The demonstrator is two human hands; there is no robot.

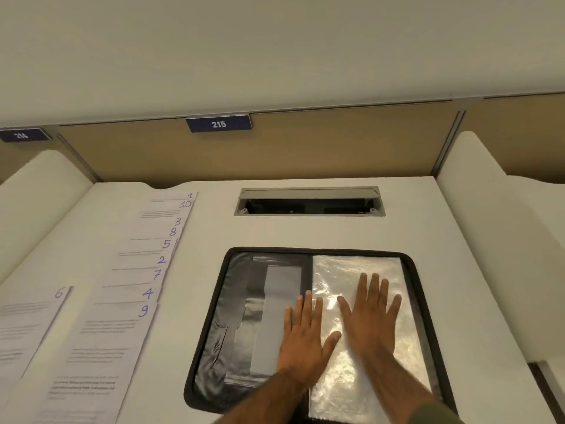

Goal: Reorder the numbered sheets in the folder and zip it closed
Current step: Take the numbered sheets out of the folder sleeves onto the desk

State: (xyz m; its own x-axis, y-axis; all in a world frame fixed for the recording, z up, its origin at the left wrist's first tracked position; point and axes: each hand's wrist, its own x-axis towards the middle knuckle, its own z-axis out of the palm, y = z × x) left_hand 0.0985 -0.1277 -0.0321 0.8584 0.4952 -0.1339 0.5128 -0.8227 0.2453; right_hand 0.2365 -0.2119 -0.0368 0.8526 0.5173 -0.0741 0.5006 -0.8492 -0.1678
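A black zip folder [211, 313] lies open on the white desk, with grey pockets on its left half and clear plastic sleeves [351, 270] on its right half. My left hand [302, 338] rests flat with straight fingers across the folder's spine. My right hand [371, 316] presses flat on the top plastic sleeve. To the left, numbered sheets [131, 289] lie fanned in an overlapping column, showing 1, 10, 3, 8, 5, 2, 7, 4 and 9 from far to near. Sheet 6 [27, 325] lies apart at the far left.
A grey cable hatch [308, 201] stands open in the desk behind the folder. White side dividers [489, 185] flank the desk, with a tan back panel carrying a blue label 215 [219, 123].
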